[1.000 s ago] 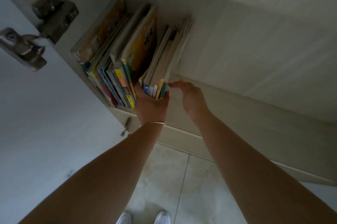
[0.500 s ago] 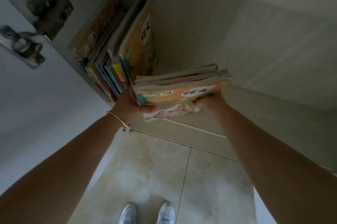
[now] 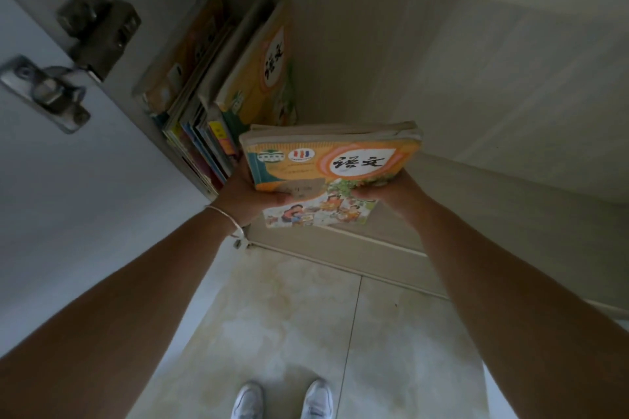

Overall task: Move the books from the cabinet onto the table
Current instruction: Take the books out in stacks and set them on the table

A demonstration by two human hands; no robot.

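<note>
Books (image 3: 335,159) sit in a small stack in my two hands, out in front of the cabinet (image 3: 442,54) and above the floor (image 3: 306,316). My left hand (image 3: 248,195) grips the stack at its left end, with my thumb curled onto the front cover. My right hand (image 3: 391,193) holds the right end from below, and my fingers go under the stack where I cannot see them. I see an orange cover on the front book with a white oval, dark writing and bright drawings along its lower edge. More books (image 3: 221,91) stand in a row inside the cabinet, just to the left of my stack, leaning against the side wall. I see a metal hinge (image 3: 71,61) on the open white door (image 3: 68,197) at the left. I wear a thin bracelet (image 3: 228,219) on my left wrist. My white shoes (image 3: 282,400) stand on the pale tiles far below
</note>
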